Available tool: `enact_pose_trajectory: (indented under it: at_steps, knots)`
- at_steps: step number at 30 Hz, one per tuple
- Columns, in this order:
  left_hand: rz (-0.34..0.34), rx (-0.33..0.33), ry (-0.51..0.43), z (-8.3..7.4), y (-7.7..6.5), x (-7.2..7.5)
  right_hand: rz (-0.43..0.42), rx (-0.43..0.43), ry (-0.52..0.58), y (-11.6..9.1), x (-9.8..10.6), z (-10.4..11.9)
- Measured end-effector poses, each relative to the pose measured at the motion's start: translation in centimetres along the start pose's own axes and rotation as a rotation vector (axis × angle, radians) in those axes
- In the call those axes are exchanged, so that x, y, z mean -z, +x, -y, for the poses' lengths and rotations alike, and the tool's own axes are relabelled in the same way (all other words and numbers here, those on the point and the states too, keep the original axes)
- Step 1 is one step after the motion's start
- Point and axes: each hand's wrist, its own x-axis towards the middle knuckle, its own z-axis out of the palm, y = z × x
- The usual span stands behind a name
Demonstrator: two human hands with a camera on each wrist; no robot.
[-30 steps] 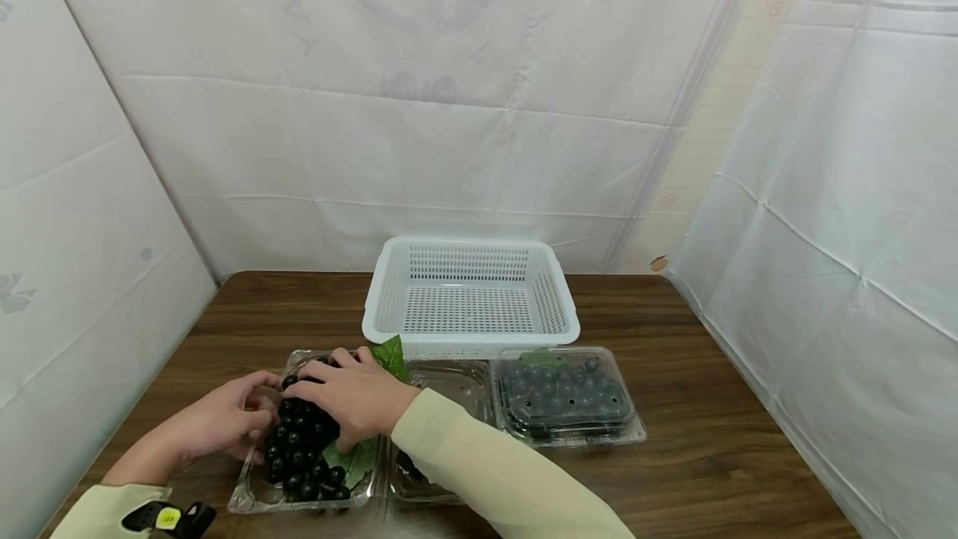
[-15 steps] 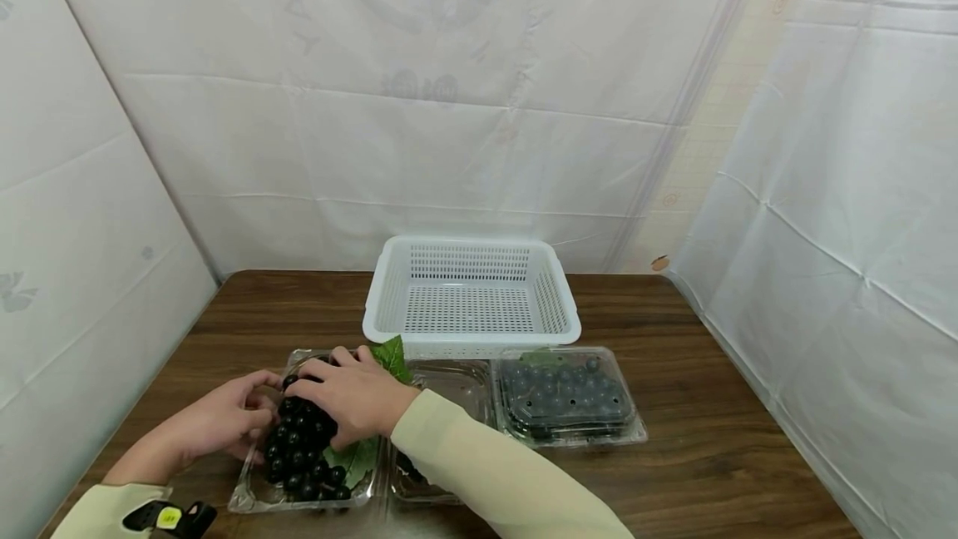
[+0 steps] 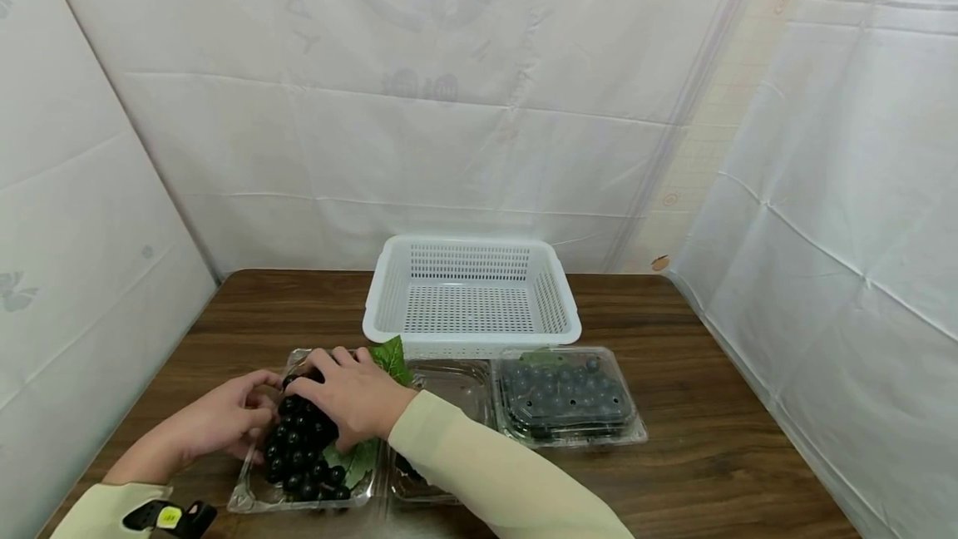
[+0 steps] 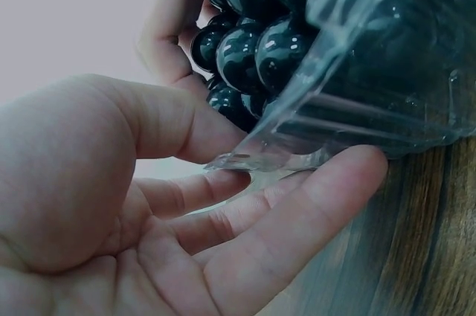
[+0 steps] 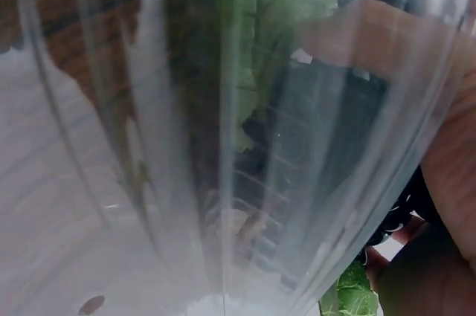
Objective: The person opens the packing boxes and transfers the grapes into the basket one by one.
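Clock centred on open tray, 12 at far side. Bunch of round, glossy black grapes (image 3: 297,443) lies in an open, clear plastic tray (image 3: 249,500) on the brown wood-grain desk (image 3: 711,439). Right hand (image 3: 355,393) is over the bunch, its fingers curled round the upper grapes; lower grapes exposed toward 6 o'clock. Left hand (image 3: 224,416) at 9 o'clock: left wrist view shows thumb and fingers pinching a thin edge of the tray. Serrated green leaf (image 3: 391,358) projects near 2 o'clock; second green leaf (image 3: 355,464) beside the grapes at 4 o'clock. Clear plastic lid (image 3: 464,385) adjoins the tray at 3 o'clock, partly behind the right sleeve. Beyond it, same bearing: closed, clear plastic box of dark grapes (image 3: 567,398). White, rectangular, perforated plastic basket (image 3: 471,338) near 2 o'clock.
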Motion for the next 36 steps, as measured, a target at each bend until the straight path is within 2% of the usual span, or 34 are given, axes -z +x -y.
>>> enact_pose_trajectory:
  at_steps: [12,18,30,36]
  knots:
    - [-0.017,-0.027,0.037,-0.17,-0.1,-0.34,-0.007,-0.007,-0.022,0.28,-0.1,0.08]
    - [-0.02,-0.018,0.037,-0.26,-0.02,-0.33,-0.028,0.003,-0.039,0.32,-0.37,0.16]
    - [-0.028,-0.012,0.04,-0.18,-0.09,-0.43,-0.095,-0.041,0.055,0.36,-0.44,0.41]
    - [-0.03,-0.008,0.043,-0.29,-0.14,-0.38,-0.091,-0.054,-0.023,0.54,-0.43,0.8]
